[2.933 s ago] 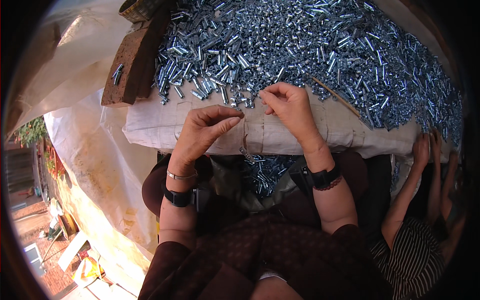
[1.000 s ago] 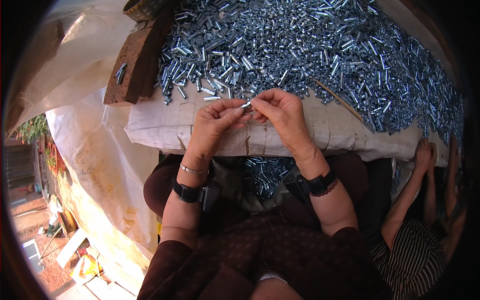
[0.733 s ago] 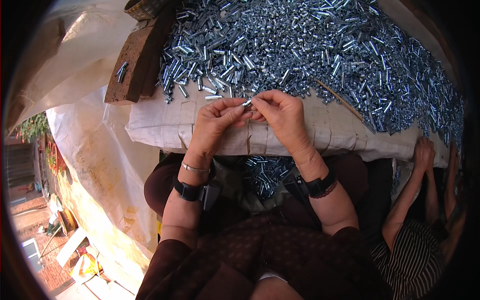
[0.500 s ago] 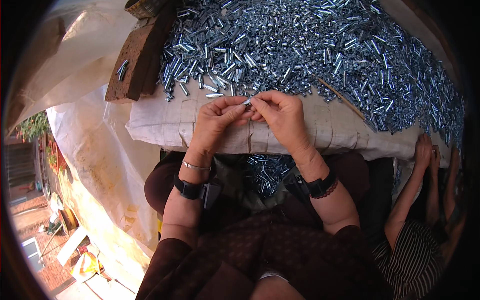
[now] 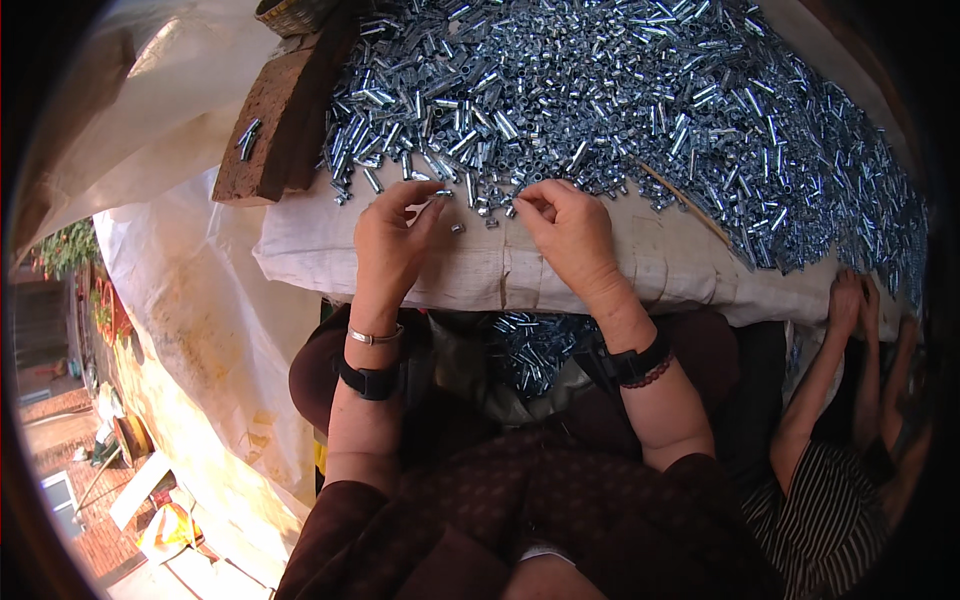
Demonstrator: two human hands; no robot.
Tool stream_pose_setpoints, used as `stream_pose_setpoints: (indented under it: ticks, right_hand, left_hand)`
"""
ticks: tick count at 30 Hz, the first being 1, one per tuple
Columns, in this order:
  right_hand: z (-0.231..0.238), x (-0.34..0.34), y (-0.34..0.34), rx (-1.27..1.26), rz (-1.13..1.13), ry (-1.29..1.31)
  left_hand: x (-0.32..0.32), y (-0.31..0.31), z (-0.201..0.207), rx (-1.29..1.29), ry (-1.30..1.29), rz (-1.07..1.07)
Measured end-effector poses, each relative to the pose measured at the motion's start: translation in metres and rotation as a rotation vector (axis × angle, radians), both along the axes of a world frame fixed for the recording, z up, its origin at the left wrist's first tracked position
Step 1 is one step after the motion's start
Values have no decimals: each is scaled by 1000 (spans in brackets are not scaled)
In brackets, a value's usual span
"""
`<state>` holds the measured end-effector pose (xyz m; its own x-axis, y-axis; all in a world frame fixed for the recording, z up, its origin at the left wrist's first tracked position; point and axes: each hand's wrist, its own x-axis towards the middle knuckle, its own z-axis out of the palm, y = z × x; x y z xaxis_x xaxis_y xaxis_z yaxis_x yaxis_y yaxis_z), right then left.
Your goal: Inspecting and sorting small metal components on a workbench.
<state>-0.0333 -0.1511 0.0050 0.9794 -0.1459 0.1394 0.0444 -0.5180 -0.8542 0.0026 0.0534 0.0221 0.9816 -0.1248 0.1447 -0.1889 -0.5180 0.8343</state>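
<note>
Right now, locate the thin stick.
In the head view, the thin stick lies to the right of the right hand, at the near edge of the metal pieces.

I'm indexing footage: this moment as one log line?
left hand: at metal tube, grip unclear | right hand: near small metal pieces | metal heap: beyond hands

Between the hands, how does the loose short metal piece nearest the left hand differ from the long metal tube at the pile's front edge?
Length: the short metal piece is stubby, the long metal tube much longer.
Place: the short metal piece lies alone on the pale cloth; the long metal tube borders the pile.
Shared: both look silvery and shiny.
</note>
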Motion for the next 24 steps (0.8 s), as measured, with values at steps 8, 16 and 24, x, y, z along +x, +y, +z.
stream_pose_setpoints:
  ticks: [8, 16, 24]
  right_hand:
    - [-5, 0, 9, -264, 54, -86]
    - [7, -2, 3, 456, 97, 91]
    - [27, -6, -6, 893, 132, 233]
  left_hand:
    - [6, -8, -10, 470, -258, 81]
    - [-4, -17, 0, -335, 246, -140]
    - [-17, -29, 13, -569, 439, -219]
